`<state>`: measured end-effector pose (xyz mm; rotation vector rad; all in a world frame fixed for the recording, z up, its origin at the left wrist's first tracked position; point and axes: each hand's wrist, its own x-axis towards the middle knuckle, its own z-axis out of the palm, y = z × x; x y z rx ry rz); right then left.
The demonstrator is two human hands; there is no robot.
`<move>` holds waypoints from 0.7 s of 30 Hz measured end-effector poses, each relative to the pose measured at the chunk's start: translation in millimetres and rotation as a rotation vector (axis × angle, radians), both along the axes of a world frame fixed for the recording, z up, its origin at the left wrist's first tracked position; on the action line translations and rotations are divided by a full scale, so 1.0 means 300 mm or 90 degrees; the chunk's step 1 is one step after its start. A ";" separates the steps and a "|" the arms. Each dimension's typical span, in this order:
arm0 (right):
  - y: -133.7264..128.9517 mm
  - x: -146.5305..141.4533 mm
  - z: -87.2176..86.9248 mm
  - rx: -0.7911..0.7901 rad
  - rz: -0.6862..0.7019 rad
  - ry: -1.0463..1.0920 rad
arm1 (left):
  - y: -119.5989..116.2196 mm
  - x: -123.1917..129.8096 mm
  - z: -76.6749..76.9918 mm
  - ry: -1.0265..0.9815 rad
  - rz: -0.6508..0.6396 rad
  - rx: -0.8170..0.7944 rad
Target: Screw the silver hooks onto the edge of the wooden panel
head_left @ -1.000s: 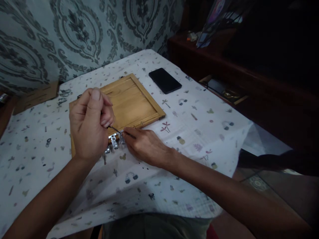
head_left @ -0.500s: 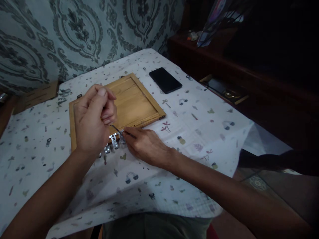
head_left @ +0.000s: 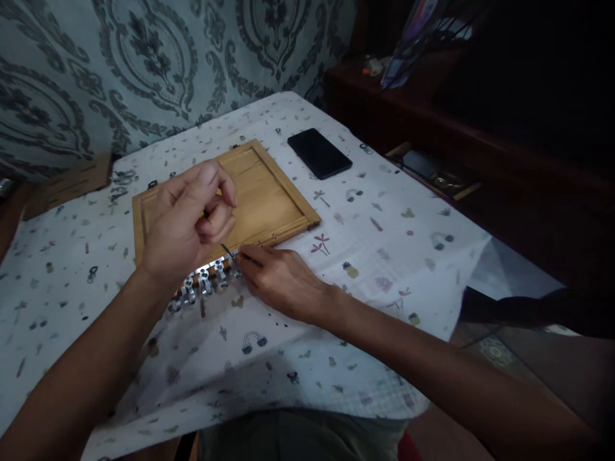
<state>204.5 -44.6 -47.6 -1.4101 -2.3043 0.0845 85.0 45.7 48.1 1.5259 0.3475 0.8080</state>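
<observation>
My left hand (head_left: 192, 214) is curled into a fist above the wooden panel (head_left: 262, 192). It grips what looks like a screwdriver, its handle mostly hidden in the fingers; the thin dark shaft (head_left: 226, 249) slants down toward a metal strip with several silver hooks (head_left: 204, 280). That strip lies along the panel's near edge. At its right end, my right hand (head_left: 283, 282) is closed, thumb and fingers pinched on the strip beside the shaft's tip. The fingertips hide the exact contact. Small dark holes or specks dot the panel's edge right of the fingers.
A black phone (head_left: 319, 153) lies beyond the panel on the patterned tablecloth (head_left: 384, 256). A piece of brown cardboard (head_left: 70, 187) rests at the left by the patterned wall (head_left: 148, 57). Dark furniture with an open drawer (head_left: 439, 179) stands at the right.
My left fist has turned and shifted slightly up and right, showing more of the hooks below it. My right hand has stayed in place at the strip's end.
</observation>
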 end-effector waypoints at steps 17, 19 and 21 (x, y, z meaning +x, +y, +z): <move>-0.002 0.002 0.019 -0.040 0.003 -0.006 | -0.052 -0.006 -0.013 -0.133 0.253 0.025; -0.002 0.002 0.021 -0.040 0.003 -0.011 | -0.057 -0.003 -0.012 -0.129 0.269 0.020; -0.001 0.001 0.022 -0.039 0.002 -0.014 | -0.061 -0.001 -0.010 -0.131 0.280 0.019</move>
